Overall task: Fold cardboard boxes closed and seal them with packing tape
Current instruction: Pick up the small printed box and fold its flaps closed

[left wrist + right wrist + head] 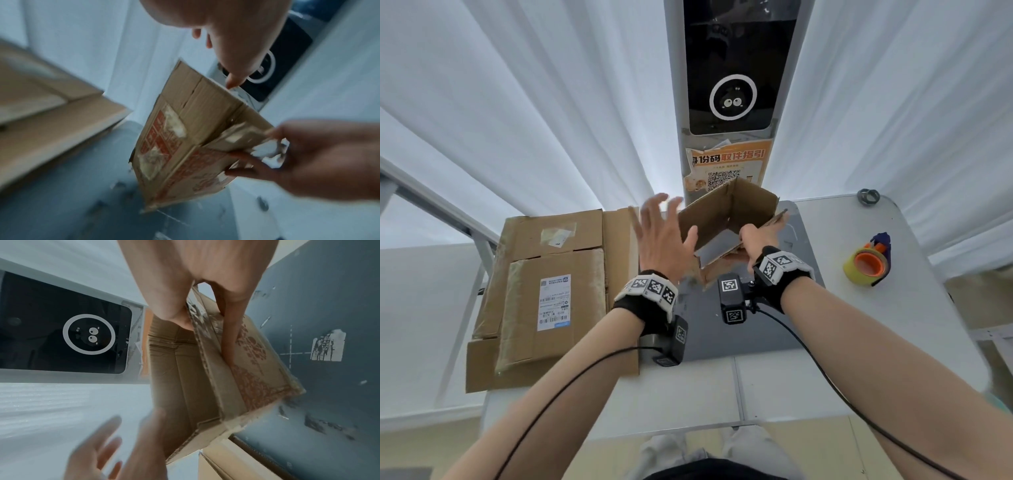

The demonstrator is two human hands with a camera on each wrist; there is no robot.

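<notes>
A small brown cardboard box [717, 214] with red print hangs tilted above the grey mat [743, 332], its flaps unfolded so I see through it. My right hand [751, 240] grips its near right wall. In the right wrist view the thumb lies inside the box [185, 378] and the fingers [231, 344] lie on the printed outer face. My left hand [662, 229] is open with fingers spread, right beside the box's left wall; contact is unclear. In the blurred left wrist view a left fingertip [233, 81] sits by the top edge of the box [180, 138]. A tape dispenser [868, 265] with yellow tape lies to the right.
Flattened cardboard boxes [551, 291], one with a shipping label, are stacked on the left of the white table [914, 308]. A kiosk with a dark screen [736, 85] stands behind the box. A small dark ring [868, 197] lies at the far right corner.
</notes>
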